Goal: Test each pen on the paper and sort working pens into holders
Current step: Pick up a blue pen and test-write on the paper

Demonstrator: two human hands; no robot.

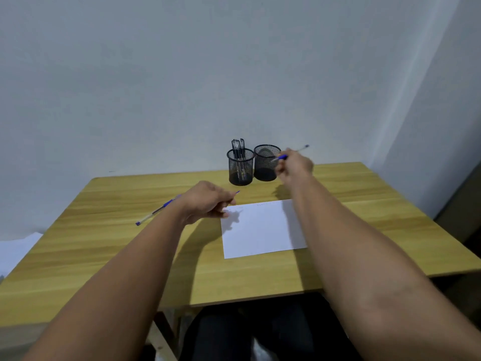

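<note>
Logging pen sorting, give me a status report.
Right hand holds blue pen at empty right holder. Left hand grips another pen by paper. Left holder has black pens. Nothing blocking.

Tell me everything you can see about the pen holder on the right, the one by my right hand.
The right holder is a round black cup of what looks like wire mesh, with a solid rim and a dark base. It stands upright on the wooden table near the wall, close beside the left holder, which has black pens in it; whether the two touch is unclear. It looks empty. The right hand partly covers its right side, holding a blue pen near its rim.
</note>
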